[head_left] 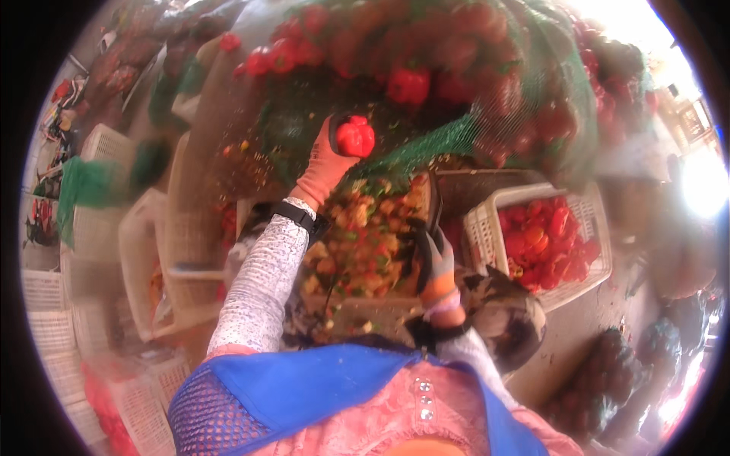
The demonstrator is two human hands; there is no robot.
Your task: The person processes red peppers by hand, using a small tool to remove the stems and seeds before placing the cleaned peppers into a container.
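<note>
My left hand (325, 156), in a pink glove with dark fingers, is stretched out and closed round a red bell pepper (356, 137). It is above the near edge of a dark work surface (304, 114). My right hand (433, 262), gloved in grey, orange and black, is lower and to the right, its fingers curled. A narrow, dark, curved piece (435, 204) rises just past its fingers; whether it is a blade in the hand or the container's edge is unclear. Between my forearms lie pepper cores and scraps (361, 235) in a container, its rim partly hidden.
A white crate (487, 235) of red pepper pieces (544, 239) stands at right. Whole red peppers (408, 85) are heaped at the back beside green netting (441, 144). White crates (144, 258) stand at left, and dark filled net sacks (601, 372) lie at lower right.
</note>
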